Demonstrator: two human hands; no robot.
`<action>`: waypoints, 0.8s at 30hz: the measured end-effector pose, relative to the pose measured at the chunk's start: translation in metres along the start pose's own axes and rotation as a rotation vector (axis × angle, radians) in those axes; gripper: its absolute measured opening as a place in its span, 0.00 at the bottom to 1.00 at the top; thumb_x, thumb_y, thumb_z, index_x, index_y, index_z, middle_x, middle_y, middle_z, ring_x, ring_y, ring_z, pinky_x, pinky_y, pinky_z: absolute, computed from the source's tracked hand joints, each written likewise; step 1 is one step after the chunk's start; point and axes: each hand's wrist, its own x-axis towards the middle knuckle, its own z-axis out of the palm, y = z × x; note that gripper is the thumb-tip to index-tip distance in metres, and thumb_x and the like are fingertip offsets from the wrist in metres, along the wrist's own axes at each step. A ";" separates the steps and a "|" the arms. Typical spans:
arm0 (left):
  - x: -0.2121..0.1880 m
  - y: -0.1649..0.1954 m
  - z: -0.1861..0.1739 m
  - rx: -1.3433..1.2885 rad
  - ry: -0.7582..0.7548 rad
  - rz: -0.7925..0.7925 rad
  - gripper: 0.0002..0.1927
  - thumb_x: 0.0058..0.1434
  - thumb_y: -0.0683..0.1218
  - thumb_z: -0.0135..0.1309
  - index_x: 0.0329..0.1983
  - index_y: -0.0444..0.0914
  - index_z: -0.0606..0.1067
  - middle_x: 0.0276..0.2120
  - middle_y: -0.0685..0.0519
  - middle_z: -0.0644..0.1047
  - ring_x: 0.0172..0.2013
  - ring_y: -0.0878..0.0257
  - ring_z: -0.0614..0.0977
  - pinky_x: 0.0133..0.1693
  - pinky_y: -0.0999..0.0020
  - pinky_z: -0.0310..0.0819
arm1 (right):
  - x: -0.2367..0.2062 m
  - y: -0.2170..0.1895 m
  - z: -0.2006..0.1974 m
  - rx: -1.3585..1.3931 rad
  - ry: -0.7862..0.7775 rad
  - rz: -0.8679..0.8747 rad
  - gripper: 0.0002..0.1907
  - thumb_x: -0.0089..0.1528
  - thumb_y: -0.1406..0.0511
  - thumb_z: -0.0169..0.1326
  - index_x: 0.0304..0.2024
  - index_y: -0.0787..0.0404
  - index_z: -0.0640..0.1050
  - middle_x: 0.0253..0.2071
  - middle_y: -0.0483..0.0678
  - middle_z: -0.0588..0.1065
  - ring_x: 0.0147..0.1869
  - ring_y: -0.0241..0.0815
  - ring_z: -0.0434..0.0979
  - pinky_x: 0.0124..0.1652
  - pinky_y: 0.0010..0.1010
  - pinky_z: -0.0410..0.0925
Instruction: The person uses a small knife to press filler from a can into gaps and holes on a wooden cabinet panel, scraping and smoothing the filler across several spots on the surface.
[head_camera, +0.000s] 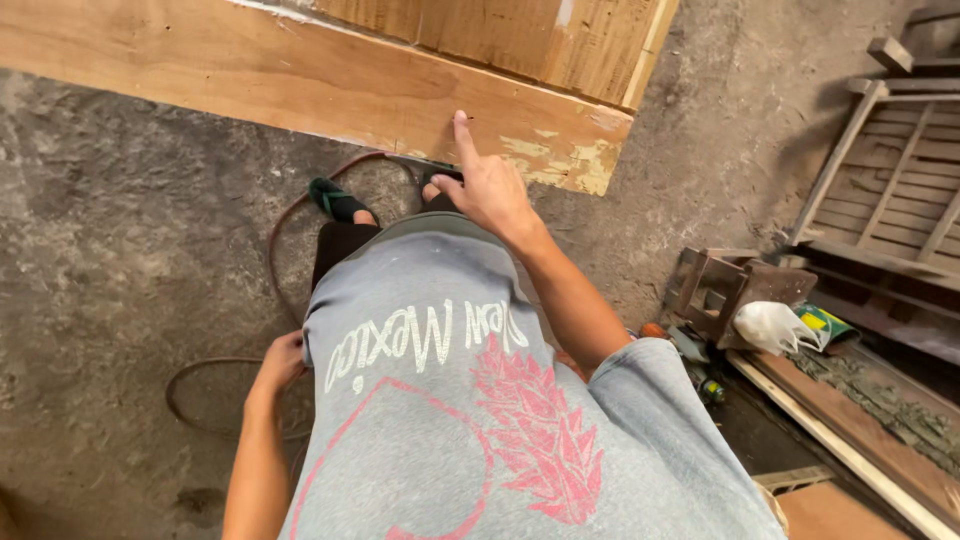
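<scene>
The right hand (488, 188) stretches forward with its index finger straight, the tip touching the face of the long pale wooden board (300, 85) near a small dark mark; the other fingers (450, 185) are curled in, holding nothing. The left hand (280, 362) hangs by the hip at the hem of the grey printed shirt (440, 420); whether its fingers grip anything I cannot tell. The board lies across the grey concrete floor (120, 250), just beyond two feet in dark green sandals (335, 198). A thin brown hose (290, 210) loops over the floor. At right, a white plastic bag (775, 325) rests on a small wooden stool (730, 290); its contents are hidden.
</scene>
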 end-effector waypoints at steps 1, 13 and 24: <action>-0.002 -0.003 -0.010 0.051 -0.013 0.049 0.12 0.61 0.43 0.60 0.44 0.31 0.82 0.25 0.53 0.75 0.22 0.65 0.70 0.25 0.67 0.62 | -0.002 -0.001 0.002 -0.004 0.018 -0.005 0.53 0.60 0.52 0.63 0.75 0.65 0.49 0.24 0.66 0.76 0.31 0.69 0.79 0.36 0.54 0.71; -0.026 0.077 -0.056 0.112 0.099 0.500 0.17 0.62 0.42 0.57 0.54 0.32 0.80 0.40 0.51 0.83 0.40 0.66 0.82 0.44 0.69 0.75 | -0.016 -0.020 -0.004 0.195 0.094 0.035 0.17 0.63 0.54 0.62 0.46 0.59 0.83 0.32 0.57 0.80 0.36 0.55 0.84 0.38 0.40 0.73; -0.025 0.112 -0.108 0.104 0.478 0.592 0.14 0.72 0.49 0.56 0.54 0.36 0.79 0.37 0.53 0.82 0.37 0.70 0.79 0.41 0.72 0.73 | -0.065 0.073 0.008 0.116 0.699 0.424 0.35 0.58 0.65 0.66 0.65 0.69 0.70 0.30 0.57 0.77 0.32 0.48 0.77 0.36 0.39 0.70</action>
